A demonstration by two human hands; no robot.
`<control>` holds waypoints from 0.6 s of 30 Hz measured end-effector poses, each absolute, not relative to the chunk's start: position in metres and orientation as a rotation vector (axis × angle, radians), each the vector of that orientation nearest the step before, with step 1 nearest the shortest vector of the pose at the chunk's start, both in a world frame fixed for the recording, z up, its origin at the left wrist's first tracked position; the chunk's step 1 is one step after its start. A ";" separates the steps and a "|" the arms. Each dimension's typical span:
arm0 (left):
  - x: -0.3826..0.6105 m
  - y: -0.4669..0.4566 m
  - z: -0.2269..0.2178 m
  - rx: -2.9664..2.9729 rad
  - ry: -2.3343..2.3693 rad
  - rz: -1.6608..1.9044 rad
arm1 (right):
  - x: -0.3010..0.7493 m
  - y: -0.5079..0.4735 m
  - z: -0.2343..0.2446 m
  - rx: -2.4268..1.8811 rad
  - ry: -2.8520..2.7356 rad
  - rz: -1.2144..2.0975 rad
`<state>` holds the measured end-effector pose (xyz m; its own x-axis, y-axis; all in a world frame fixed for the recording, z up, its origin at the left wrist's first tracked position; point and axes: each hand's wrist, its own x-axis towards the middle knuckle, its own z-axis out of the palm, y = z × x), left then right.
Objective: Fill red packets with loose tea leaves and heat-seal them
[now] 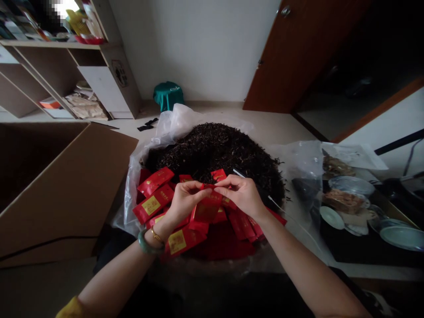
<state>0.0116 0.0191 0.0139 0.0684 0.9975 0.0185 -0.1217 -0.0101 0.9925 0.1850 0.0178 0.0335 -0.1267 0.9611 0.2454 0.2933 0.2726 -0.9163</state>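
Note:
Between both hands is a red packet [207, 207], pinched at its top edge by the fingertips. My left hand [185, 198] grips the left corner; a green bangle and a gold bracelet circle that wrist. The right corner is in the closed fingers of my right hand [240, 194]. Beneath and around them lie several more red packets [153, 205], some with gold labels, on a dark red surface [218, 248]. Just beyond is a large heap of dark loose tea leaves [215, 141] in a clear plastic liner [132, 194]. A thin white-tipped stick [239, 173] pokes out behind my right hand.
A big open cardboard box [66, 185] stands at left, near a shelf unit [99, 84]. At right, a dark tray [351, 247] bears bowls and dishes. A teal covered stool [168, 95] is by the wall, and a brown door [298, 53] at back right.

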 end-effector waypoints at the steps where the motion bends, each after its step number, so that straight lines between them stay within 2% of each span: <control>1: 0.011 0.020 0.013 1.149 1.067 1.237 | 0.186 0.018 0.034 -1.194 -1.609 0.931; 9: 0.012 0.015 0.022 1.075 0.956 1.073 | 0.186 0.015 0.034 -1.217 -1.570 0.937; 13: 0.014 0.011 0.022 1.146 0.857 0.886 | 0.182 0.010 0.037 -1.145 -1.680 0.785; 18: 0.014 0.010 0.016 1.285 0.921 0.976 | 0.190 0.005 0.049 -0.978 -2.026 0.493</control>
<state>0.0139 0.0105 0.0159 0.3311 0.9436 -0.0093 -0.0641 0.0324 0.9974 0.1897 0.0046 0.0493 -0.3675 0.7825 0.5027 0.4643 0.6227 -0.6298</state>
